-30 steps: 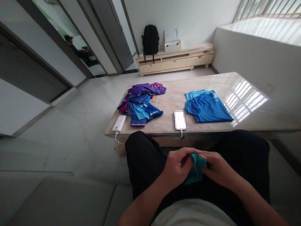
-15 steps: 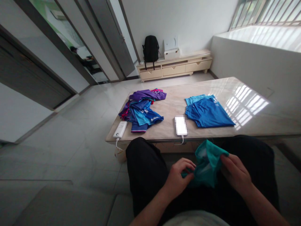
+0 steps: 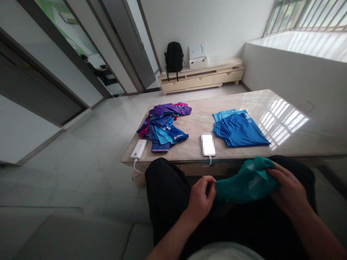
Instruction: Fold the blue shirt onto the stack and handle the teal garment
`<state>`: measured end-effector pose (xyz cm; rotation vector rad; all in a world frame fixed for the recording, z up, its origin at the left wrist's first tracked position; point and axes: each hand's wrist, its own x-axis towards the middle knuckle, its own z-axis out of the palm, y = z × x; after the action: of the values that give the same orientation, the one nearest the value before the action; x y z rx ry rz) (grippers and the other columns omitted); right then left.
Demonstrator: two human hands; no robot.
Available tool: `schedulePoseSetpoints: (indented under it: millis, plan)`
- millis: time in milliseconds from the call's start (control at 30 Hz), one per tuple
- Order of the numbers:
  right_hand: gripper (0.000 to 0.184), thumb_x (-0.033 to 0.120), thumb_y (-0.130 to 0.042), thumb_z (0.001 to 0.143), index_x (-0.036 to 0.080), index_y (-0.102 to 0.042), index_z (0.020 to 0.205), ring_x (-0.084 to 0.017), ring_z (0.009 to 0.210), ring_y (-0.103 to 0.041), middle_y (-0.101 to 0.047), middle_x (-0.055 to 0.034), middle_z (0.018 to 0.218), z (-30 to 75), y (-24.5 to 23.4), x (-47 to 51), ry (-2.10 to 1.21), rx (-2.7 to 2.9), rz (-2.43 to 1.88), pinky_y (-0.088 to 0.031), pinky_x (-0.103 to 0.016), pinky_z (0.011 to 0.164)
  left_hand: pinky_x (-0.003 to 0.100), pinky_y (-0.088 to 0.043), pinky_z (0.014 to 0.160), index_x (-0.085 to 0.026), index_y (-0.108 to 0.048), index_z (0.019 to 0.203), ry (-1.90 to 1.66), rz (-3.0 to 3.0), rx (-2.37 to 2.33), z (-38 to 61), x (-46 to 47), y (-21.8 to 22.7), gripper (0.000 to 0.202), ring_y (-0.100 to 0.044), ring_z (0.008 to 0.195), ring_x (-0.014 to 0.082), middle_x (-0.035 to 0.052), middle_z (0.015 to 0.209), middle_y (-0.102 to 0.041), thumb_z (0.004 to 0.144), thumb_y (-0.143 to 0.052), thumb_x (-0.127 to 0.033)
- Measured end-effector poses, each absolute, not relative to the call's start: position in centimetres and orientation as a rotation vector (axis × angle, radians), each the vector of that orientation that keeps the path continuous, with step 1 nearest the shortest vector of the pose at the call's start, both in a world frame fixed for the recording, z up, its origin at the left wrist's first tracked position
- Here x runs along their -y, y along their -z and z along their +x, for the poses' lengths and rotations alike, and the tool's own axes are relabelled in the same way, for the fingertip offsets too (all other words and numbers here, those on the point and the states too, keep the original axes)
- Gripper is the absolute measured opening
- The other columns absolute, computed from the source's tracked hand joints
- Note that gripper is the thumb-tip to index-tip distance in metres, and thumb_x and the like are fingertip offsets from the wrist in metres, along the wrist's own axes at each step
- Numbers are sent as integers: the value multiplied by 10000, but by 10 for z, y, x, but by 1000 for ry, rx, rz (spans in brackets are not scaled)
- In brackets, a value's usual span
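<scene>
A teal piece of clothing (image 3: 246,182) is stretched sideways above my lap; its exact kind I cannot make out. My left hand (image 3: 202,195) pinches its left end between thumb and fingers. At the other end my right hand (image 3: 287,180) grips a bunched part, fingers closed on the fabric. On the table beyond lie folded blue shorts (image 3: 238,130), with light blue fabric (image 3: 225,114) showing at their far edge. To the left is a crumpled heap of purple, blue and pink clothes (image 3: 165,126).
Near the front edge of the marble-topped table (image 3: 195,108) lie a phone (image 3: 208,145) and a white power bank (image 3: 138,149), each with a white cable. A backpack (image 3: 174,57) and a white box (image 3: 197,62) stand on a low cabinet (image 3: 200,79). A person (image 3: 93,66) is visible through the doorway.
My hands have moved apart, the right one rightward and slightly up, the left one slightly left. Between them the teal cloth has gone from hanging loosely to being drawn out sideways.
</scene>
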<state>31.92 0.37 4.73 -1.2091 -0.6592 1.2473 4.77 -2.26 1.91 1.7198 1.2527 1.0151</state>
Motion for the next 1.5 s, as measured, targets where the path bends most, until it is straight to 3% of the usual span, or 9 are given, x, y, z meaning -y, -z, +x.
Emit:
schedulePoseSetpoints:
  millis: [200,367,467,600,733,933,1133,1333,1500]
  plan:
    - [239,405,-796,798,261,-809,988,-209,615,-736,-801,-47,839,317,-47,0,-1366,749,-1160,-614,-263,558,248,-450,758,-181,-696,1101,-743,1498,-1056,67,32,-6,404,-618,847,166,8,926,-697,793,-848,-396]
    - [331,463,-796,805,246,-785,1056,-209,663,-739,-802,-53,900,314,-43,-2,-1232,980,-1183,-621,-294,590,236,-387,663,-147,-741,888,-747,1313,-1075,58,28,-1,452,-545,733,141,-13,784,-659,621,-950,-447]
    - [317,466,-810,794,228,-810,1003,-207,702,-721,-793,-58,896,311,-55,-2,-1132,1011,-1254,-595,-272,603,248,-398,679,-138,-738,847,-721,1349,-1019,46,18,-10,434,-546,726,146,5,769,-649,730,-863,-537]
    - [271,477,-794,813,237,-829,936,-197,734,-687,-779,-47,868,309,-70,2,-966,1084,-1364,-558,-250,640,272,-449,834,-150,-735,901,-689,1588,-921,36,12,-21,277,-624,904,186,59,976,-703,872,-768,-423]
    - [294,494,-742,847,231,-820,952,-221,804,-698,-778,-47,901,310,-70,2,-841,1215,-1421,-563,-283,713,248,-441,763,-206,-707,1070,-401,1694,-999,41,20,-14,233,-623,825,169,10,931,-713,895,-734,-356]
    - [278,471,-674,896,244,-804,991,-230,890,-728,-783,-46,978,311,-65,-5,-833,1346,-1323,-592,-301,813,226,-360,655,-216,-651,1035,-371,1681,-1197,49,25,2,261,-555,739,139,-43,806,-637,867,-761,-382]
    - [212,434,-700,878,268,-823,928,-232,892,-724,-782,-40,939,311,-74,1,-837,1216,-1337,-568,-283,836,250,-472,745,-212,-592,1142,-437,1561,-1189,34,17,-1,444,-655,854,178,5,971,-701,808,-822,-394]
    - [204,465,-776,806,272,-824,847,-214,789,-688,-757,-59,889,320,-75,4,-858,1101,-1315,-554,-259,689,303,-470,899,-213,-689,1077,-391,1822,-1217,27,17,5,169,-658,991,209,41,1049,-730,909,-685,-208]
    - [226,435,-846,733,255,-805,863,-252,837,-720,-732,-75,920,320,-80,4,-1022,922,-1168,-595,-286,694,313,-455,909,-205,-729,967,-318,1995,-1044,33,21,10,90,-620,978,220,50,984,-732,934,-679,-273]
